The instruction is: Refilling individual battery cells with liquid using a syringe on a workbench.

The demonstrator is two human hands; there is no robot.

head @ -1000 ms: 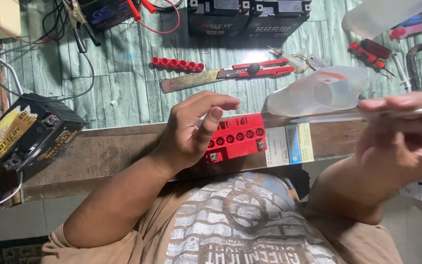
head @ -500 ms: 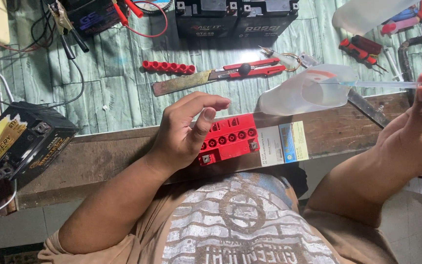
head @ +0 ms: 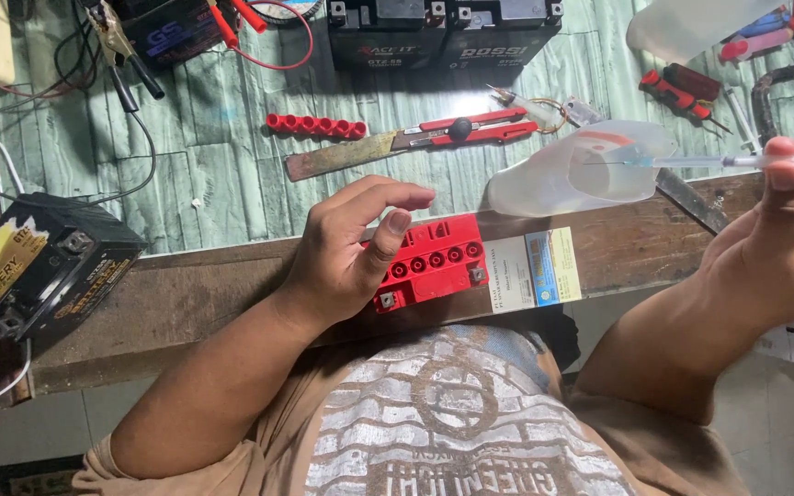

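Note:
My left hand (head: 351,253) rests on a small battery with a red top (head: 438,262) at the near edge of the wooden bench. Its thumb lies on the red lid and its fingers arch above it. My right hand (head: 783,253), at the right, pinches a thin clear syringe (head: 691,162) held level, needle pointing left. The needle tip lies in front of a translucent plastic container (head: 581,174) lying on the bench just beyond the battery.
A black battery (head: 39,271) with wires sits at the left edge. A strip of red caps (head: 316,125) and a red-handled knife (head: 397,142) lie in the middle. Two black batteries (head: 443,32) stand at the back, and red-handled tools (head: 682,92) lie at the back right.
My right hand has lifted the syringe up and to the right, with the needle now across the translucent container. My left hand has stayed on the red-topped battery.

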